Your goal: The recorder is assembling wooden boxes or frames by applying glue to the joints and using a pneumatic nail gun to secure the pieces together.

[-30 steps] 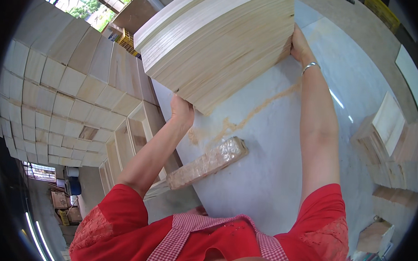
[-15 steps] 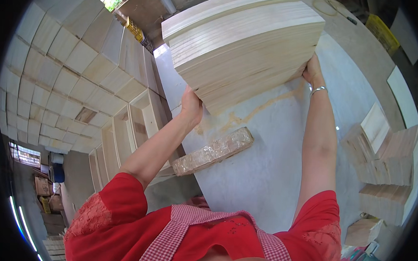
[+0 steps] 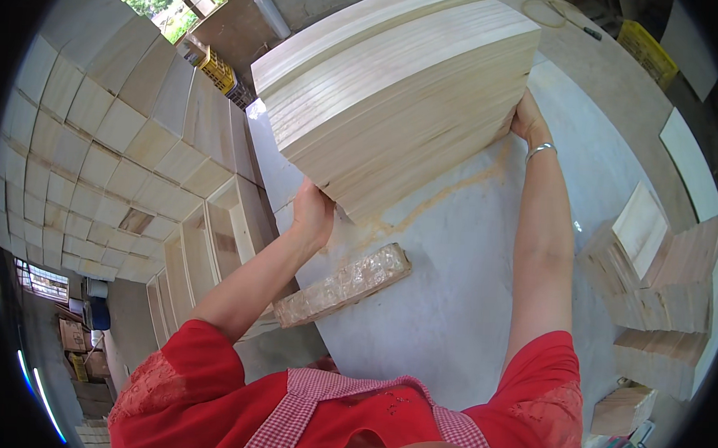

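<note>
A thick stack of pale wooden boards (image 3: 411,122) is between my two hands at the far part of the light grey tabletop (image 3: 443,316). My left hand (image 3: 313,215) grips its lower left corner, with the fingertips hidden behind the wood. At the lower right corner, my right hand (image 3: 530,119) holds the stack's end, its fingers partly out of sight. Whether the stack's underside touches the table cannot be made out. Nearer to me lies a brownish bar-shaped block (image 3: 344,286) wrapped in shiny clear tape, apart from both hands.
Wooden boxes or drawers (image 3: 105,165) are piled high on the left, with open wooden frames (image 3: 214,242) beside the table. Stacks of small boards (image 3: 660,293) stand at the right. A yellow crate (image 3: 648,54) sits at the far right. Sawdust (image 3: 448,194) streaks the tabletop.
The whole view has shifted, so the taped block and surroundings appear lower and further left. The stack, still between both hands, appears slightly further left and more tilted.
</note>
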